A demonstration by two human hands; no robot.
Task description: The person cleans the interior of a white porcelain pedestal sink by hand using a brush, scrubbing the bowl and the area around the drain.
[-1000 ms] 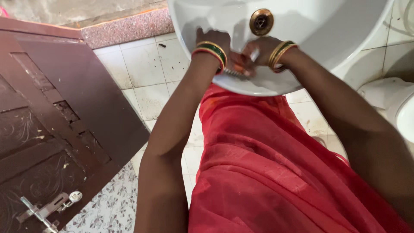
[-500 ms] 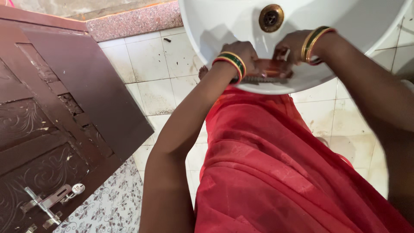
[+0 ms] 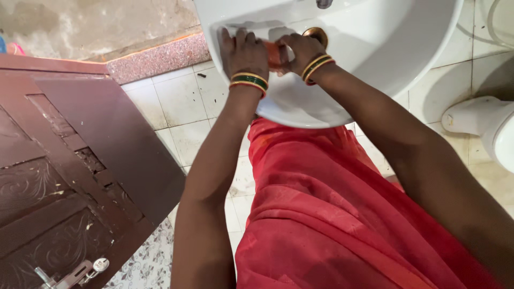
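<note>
Both hands are inside the white ceramic washbasin, close together near the brass-coloured drain. The left hand lies with its fingers spread flat and pointing toward the back wall of the bowl, its thumb side against a small orange-red object (most of it is hidden, so I cannot tell its kind). The right hand curls around the other side of that object, so the thing sits pinched between the two hands, just beside the drain and low in the bowl. Each wrist carries bangles — green and gold ones on the left wrist, gold and red ones on the right wrist. A bit of grey metal tap shows at the top edge above the drain. Below the basin hangs the person's red cloth garment, and to the left stands a dark brown carved wooden door over a white tiled floor; a white toilet sits at the right edge. As a judgement: the object looks wet and is held only from its sides, so it could slip out and slide toward the drain. The garment hangs close under the rim — splashes over the edge could soak it or wet the tiles underfoot.
</note>
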